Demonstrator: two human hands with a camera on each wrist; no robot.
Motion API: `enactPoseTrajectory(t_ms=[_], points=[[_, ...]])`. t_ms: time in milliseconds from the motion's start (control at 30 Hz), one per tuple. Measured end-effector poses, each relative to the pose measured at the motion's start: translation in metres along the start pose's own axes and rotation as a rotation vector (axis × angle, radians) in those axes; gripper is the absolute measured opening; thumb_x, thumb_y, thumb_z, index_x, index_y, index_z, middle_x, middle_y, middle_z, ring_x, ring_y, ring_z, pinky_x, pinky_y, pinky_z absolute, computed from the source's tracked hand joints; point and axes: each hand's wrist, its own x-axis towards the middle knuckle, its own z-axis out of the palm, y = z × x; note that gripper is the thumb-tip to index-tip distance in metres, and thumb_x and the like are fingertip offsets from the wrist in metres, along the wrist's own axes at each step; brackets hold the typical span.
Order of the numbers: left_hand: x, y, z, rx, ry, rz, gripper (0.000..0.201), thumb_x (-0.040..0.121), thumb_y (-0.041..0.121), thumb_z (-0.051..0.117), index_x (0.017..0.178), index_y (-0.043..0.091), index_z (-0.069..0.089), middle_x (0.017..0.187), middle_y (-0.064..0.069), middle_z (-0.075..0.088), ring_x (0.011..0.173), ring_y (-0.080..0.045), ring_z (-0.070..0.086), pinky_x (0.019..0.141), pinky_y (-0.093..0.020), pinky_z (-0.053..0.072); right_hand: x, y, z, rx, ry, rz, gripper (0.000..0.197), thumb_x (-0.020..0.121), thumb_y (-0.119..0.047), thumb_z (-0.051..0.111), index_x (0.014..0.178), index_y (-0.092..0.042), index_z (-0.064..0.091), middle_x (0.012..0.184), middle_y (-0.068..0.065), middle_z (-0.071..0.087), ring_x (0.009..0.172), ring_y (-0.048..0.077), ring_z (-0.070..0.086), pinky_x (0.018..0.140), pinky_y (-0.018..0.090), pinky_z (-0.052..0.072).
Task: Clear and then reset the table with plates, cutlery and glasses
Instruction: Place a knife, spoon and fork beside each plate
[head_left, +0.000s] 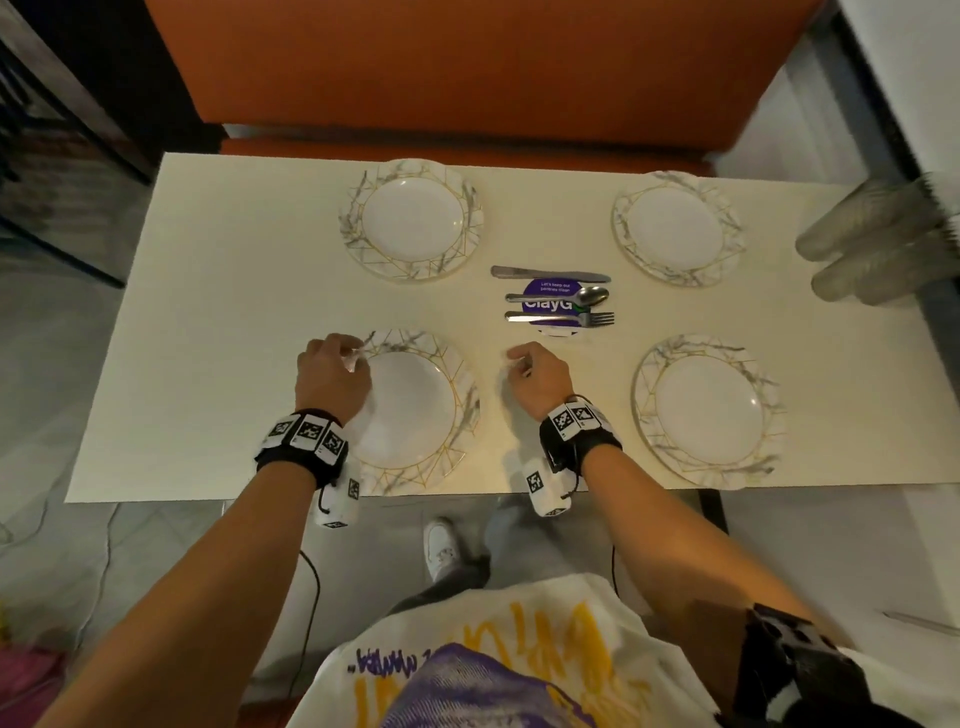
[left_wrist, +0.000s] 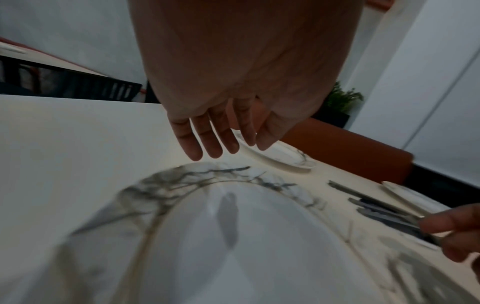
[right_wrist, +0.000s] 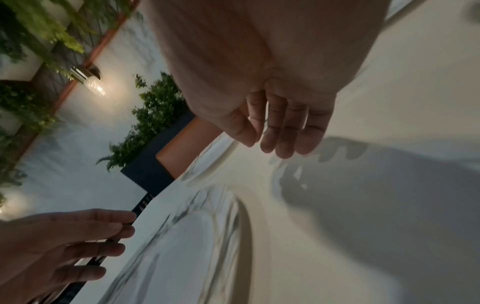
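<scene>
Four marbled plates (head_left: 678, 228) set on the surface (head_left: 234, 291), cutlery (head_left: 558, 299) bunched mid-surface, glasses (head_left: 878, 244) stacked aside — your left hand (head_left: 332, 376) and right hand (head_left: 537, 379) hover relaxed, holding nothing.

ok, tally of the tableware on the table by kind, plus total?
Plates: 4, far left, far right, near left, near right
Knives: 1
Spoons: 1
Forks: 1
Glass stacks: 2 at the table's right edge; glasses per stack too blurred to count
Total: 7 pieces plus the 2 stacks. Both hands hold nothing.
</scene>
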Motion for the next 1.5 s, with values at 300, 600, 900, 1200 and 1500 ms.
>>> enactPoseTrajectory(t_ms=[300,600,900,1200,1500], points=[[0.050,0.131,0.068,-0.096,-0.185,0.222,0.022,0.097,0.012,0.059,0.116,0.014,0.070,0.107,0.000,0.067,0.095,-0.017,0.062,0.084,-0.024,0.044,0.094,0.016,-0.085,-0.171,0.124,-0.060,0.020,0.095,-0.010,0.055,0.105,-0.011,0.072,0.106,0.010,0.072,0.095,0.024,0.067,0.079,0.021,0.046],[0.118,0.212,0.139,0.093,-0.288,0.330,0.029,0.093,0.015,0.064,0.121,0.012,0.072,0.120,-0.011,0.064,0.111,-0.028,0.062,0.096,-0.044,0.054,0.187,0.023,-0.119,-0.612,-0.036,-0.139,0.033,0.093,-0.028,0.056,0.125,-0.021,0.063,0.125,0.005,0.060,0.117,0.028,0.049,0.096,0.042,0.046],[0.154,0.228,0.171,0.397,-0.374,0.395,0.016,0.091,0.025,0.071,0.106,0.027,0.078,0.106,-0.005,0.067,0.101,-0.029,0.059,0.090,-0.048,0.053,0.219,0.025,-0.122,-0.820,-0.203,-0.284,0.021,0.090,-0.023,0.066,0.111,-0.020,0.069,0.115,0.002,0.059,0.116,0.026,0.048,0.101,0.042,0.037],[0.166,0.236,0.171,0.371,-0.531,0.367,0.017,0.088,0.014,0.071,0.104,0.020,0.074,0.103,-0.006,0.072,0.096,-0.028,0.066,0.087,-0.047,0.059,0.232,0.024,-0.131,-0.767,-0.346,-0.327,0.021,0.089,-0.023,0.062,0.109,-0.015,0.061,0.117,0.005,0.059,0.115,0.026,0.049,0.097,0.043,0.040],[0.165,0.233,0.168,0.318,-0.546,0.332,0.015,0.092,0.012,0.072,0.106,0.015,0.075,0.103,-0.006,0.064,0.097,-0.027,0.062,0.079,-0.033,0.046,0.232,0.025,-0.128,-0.868,-0.369,-0.328,0.032,0.092,-0.028,0.064,0.121,-0.016,0.059,0.127,0.004,0.053,0.122,0.026,0.041,0.097,0.040,0.038]])
